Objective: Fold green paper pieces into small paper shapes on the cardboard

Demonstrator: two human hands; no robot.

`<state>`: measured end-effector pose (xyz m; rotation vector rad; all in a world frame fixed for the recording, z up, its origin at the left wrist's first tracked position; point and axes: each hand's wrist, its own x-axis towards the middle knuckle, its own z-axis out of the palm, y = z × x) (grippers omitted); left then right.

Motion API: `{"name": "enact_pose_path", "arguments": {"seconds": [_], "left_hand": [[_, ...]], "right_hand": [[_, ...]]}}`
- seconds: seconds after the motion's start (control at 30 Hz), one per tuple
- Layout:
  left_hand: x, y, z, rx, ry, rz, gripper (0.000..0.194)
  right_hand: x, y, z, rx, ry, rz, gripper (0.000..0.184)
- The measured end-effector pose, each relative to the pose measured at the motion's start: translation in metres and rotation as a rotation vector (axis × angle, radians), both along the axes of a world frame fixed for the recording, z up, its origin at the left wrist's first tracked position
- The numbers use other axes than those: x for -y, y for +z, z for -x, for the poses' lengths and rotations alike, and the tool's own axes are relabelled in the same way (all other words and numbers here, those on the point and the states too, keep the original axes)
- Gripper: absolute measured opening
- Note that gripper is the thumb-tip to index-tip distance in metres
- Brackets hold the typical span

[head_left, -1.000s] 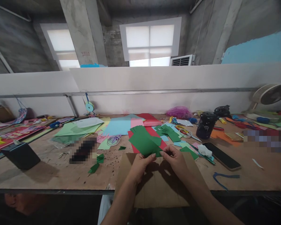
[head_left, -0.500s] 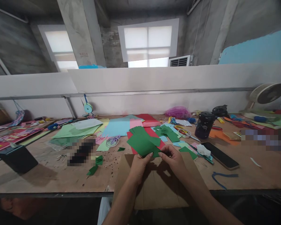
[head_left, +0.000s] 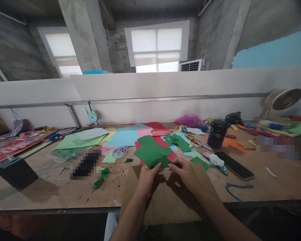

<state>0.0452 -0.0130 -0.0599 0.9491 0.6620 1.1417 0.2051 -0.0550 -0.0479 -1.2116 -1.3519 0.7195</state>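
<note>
A piece of green paper [head_left: 152,154] is held up over the brown cardboard [head_left: 174,201] at the table's front edge. My left hand [head_left: 149,175] pinches its lower edge, thumb on top. With thumb and forefinger, my right hand [head_left: 183,169] grips the paper's lower right corner. Behind it, partly covered, lies a red sheet [head_left: 163,143]. Several cut green pieces [head_left: 182,142] are piled to the right of the red sheet, and another green piece [head_left: 200,163] lies nearer my right hand. Small green scraps [head_left: 98,183] rest to the left.
To the right stand a black cup [head_left: 217,134] and a phone [head_left: 234,165] with crumpled tissue [head_left: 217,160] beside it. Scissors [head_left: 198,141] lie behind. A black box [head_left: 16,172] sits at left, pale green sheets [head_left: 76,142] further back, and a fan [head_left: 283,99] at far right.
The paper's right corner, in my right hand, has tilted slightly, and both hands keep their grip. The whole view has shifted a little, so the table things appear slightly further left.
</note>
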Motion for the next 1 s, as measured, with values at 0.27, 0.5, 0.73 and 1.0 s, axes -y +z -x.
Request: {"name": "enact_pose_path", "arguments": {"seconds": [0.27, 0.5, 0.73, 1.0], "left_hand": [[0.0, 0.002, 0.0, 0.026, 0.005, 0.016, 0.039], [0.002, 0.007, -0.001, 0.083, 0.009, 0.027, 0.04], [0.002, 0.008, -0.001, 0.106, 0.015, 0.027, 0.039], [0.003, 0.01, -0.001, 0.11, 0.05, 0.071, 0.041]], "right_hand": [[0.003, 0.007, 0.002, 0.028, -0.034, 0.017, 0.029], [0.004, 0.008, 0.003, -0.022, -0.015, 0.056, 0.027], [0.003, 0.012, 0.003, -0.038, -0.011, 0.03, 0.026], [0.002, 0.008, 0.001, -0.08, 0.005, 0.023, 0.024]]}}
